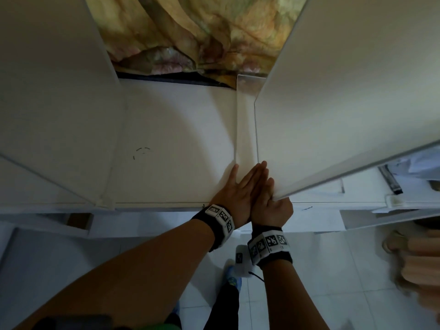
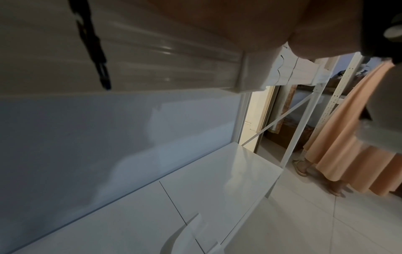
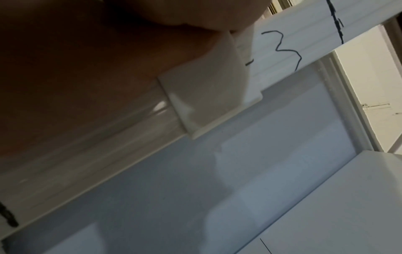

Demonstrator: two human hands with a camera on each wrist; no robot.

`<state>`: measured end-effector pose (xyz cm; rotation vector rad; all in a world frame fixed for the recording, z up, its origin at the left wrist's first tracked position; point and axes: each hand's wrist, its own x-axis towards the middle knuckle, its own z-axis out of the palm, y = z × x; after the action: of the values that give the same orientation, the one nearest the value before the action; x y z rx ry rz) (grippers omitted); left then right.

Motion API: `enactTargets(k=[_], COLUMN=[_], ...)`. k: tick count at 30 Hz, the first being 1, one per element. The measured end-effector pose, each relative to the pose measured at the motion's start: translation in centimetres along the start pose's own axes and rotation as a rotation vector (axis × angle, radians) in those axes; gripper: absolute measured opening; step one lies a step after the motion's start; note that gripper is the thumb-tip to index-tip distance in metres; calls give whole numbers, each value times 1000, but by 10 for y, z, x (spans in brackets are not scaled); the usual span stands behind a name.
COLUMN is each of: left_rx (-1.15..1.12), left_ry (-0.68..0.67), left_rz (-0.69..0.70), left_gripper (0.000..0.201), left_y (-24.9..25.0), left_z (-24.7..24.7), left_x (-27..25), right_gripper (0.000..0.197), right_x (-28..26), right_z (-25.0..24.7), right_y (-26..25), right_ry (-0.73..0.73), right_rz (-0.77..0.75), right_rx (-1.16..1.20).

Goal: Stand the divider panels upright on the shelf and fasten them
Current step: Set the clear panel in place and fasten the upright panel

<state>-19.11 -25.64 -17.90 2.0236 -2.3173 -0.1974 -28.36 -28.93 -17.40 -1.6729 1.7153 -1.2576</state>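
The left hand (image 1: 234,186) lies flat with fingers straight, its grip open and pressing down on the foot of the right divider panel (image 1: 333,115) where that meets the shelf (image 1: 171,139) — probably to seat the base. The right hand (image 1: 273,206), just at its 3 o'clock and touching it, curls its grip round the panel's near bottom corner, likely steadying it upright while it is fixed. In the right wrist view a white clip (image 3: 208,96) sits over the shelf's front edge just below the palm. A second panel (image 1: 52,103) stands at 9 o'clock, well apart. Beyond the shelf at 12 o'clock hangs a mottled cloth (image 1: 195,34); below, at 6 o'clock, white floor tiles (image 1: 297,270) — and at 4 o'clock another person's peach skirt (image 1: 419,258).
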Motion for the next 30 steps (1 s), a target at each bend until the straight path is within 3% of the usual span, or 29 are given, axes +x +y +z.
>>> enactTargets(k=[8,14,18,23,30], left_rx=[-39,-24,-10,-2,1], left_ry=[-23,-15,-44,-85,-117], left_rz=[-15,-13,-2,-23,-88], left_gripper=[91,89,88,90,95], left_y=[0,-2,1,2,6], left_z=[-6,0,-3,-6,-11], left_x=[0,3,3,2,4], right_gripper=[73,61,67,62,39], right_x=[6,3,3,1,1], right_z=[-2,-5,-7,-11,-25], right_y=[-2,-6,-6,-14,-26], right_ry=[-97,-77,-102,-131,-210], right_rz=[-52,-115,-65,-48,28], right_rx=[-148,-79,-93,-85,-117])
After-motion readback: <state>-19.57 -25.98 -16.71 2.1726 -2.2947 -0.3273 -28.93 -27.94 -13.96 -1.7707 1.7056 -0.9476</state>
